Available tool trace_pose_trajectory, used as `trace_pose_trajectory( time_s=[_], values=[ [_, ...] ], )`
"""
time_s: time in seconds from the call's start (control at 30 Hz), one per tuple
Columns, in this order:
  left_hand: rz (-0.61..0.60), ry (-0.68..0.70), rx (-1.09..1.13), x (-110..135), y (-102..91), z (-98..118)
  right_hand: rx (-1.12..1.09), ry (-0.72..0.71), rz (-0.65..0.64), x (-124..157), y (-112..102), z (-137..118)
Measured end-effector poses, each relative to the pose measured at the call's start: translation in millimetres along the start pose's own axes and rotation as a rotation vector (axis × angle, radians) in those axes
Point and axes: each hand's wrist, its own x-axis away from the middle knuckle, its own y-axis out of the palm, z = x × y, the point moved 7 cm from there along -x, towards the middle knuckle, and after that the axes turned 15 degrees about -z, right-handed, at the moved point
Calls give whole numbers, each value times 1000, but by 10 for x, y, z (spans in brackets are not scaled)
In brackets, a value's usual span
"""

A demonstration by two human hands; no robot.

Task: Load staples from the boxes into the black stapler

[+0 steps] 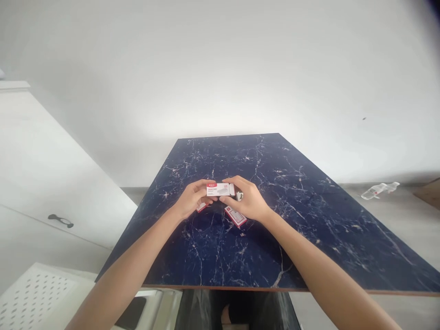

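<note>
Between my two hands, above the table, is a small red-and-white cardboard box (217,189) with printing and a grey picture on its face. My left hand (191,198) is closed on its left end, thumb and fingers along the edges. At the other end, my right hand (248,198) pinches the box beside what looks like a raised end flap. A second red-and-white box (235,217) lies tilted on the table just below my right hand. Under my left hand shows part of another red-and-white box (202,207), mostly hidden. Something small and pale (239,196) peeks out by my right fingers, too small to name.
The dark blue marble-patterned table (240,261) reaches to a white wall (220,82). A white cabinet (51,160) with a dark handle stands at the left. Clear plastic bottles (380,190) lie on the floor at right. White perforated furniture (34,293) is at lower left.
</note>
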Motion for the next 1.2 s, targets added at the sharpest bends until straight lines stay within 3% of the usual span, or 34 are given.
trace_pose_trajectory(
  time_s=[0.23,0.33,0.4,0.57,0.67,0.97,1.1,1.2],
  values=[
    [82,33,31,6,-88,48,-415,191,23,1,49,336],
    [95,83,76,8,-151,69,-489,240,61,20,44,433],
    [104,102,83,13,-176,80,-436,250,81,29,23,420],
    [107,112,38,28,-161,115,-150,60,149,20,-65,120],
    [106,115,-16,32,-150,133,47,21,134,19,-42,28],
    [93,86,-108,30,-149,87,493,-42,13,4,54,-4],
    [101,78,-119,21,-115,91,603,-30,-53,-28,77,-18],
    [164,93,-119,14,-133,118,596,-3,-34,-36,-5,-4]
  ],
)
